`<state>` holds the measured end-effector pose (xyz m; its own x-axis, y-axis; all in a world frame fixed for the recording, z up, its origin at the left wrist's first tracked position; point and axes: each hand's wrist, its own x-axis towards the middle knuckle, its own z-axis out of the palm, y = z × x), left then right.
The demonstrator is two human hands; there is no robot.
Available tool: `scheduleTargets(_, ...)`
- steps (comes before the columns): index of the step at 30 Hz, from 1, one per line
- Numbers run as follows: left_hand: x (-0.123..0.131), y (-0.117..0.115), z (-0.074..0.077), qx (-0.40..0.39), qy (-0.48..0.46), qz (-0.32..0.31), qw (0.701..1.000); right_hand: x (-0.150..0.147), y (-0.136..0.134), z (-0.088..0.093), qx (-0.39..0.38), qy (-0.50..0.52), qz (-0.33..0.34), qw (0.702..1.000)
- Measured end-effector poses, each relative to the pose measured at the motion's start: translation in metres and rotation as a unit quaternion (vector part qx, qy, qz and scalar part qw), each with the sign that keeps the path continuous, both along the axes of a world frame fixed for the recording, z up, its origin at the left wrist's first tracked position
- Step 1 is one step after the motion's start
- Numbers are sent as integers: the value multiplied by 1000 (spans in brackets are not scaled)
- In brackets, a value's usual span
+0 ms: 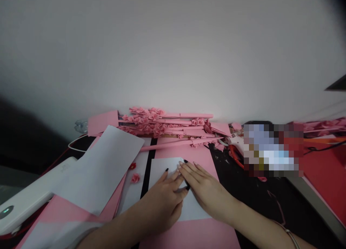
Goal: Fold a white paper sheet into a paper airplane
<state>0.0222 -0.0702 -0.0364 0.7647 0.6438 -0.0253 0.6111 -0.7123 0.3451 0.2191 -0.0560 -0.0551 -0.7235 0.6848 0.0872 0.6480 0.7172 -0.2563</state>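
Note:
A white sheet of paper (pixel 162 169) lies on a larger pink sheet (pixel 194 234) in front of me. My left hand (pixel 169 196) rests on the white sheet, its index finger stretched forward and its other fingers bent a little. My right hand (pixel 204 187) lies flat over the sheet's right part, fingers long and close together. The fingertips of both hands meet near the sheet's far edge. Whether a fold of paper is pinched beneath them is hidden.
Pink paper flowers (pixel 148 121) on rolled stems lie along the wall. To the left, a loose white sheet (pixel 100 169) overlaps a white device (pixel 35 195). Small red (pixel 132 166) and pink paper roses (pixel 135 178) sit nearby. Red paper (pixel 324 169) and a blurred patch are at right.

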Motion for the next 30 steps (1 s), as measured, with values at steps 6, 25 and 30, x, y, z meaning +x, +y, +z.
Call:
scheduleTargets(6,0,-1,0,-1,3,6,1000,1,-1,-2,-11,11,-8,1000)
scheduleTargets(25,-1,-3,-4,1,0,12,1000,79,-26,28,173,93,-170,966)
scheduleTargets(30,0,-2,-2,-3,4,11,1000,150,-29,25,256,-11,-447,857)
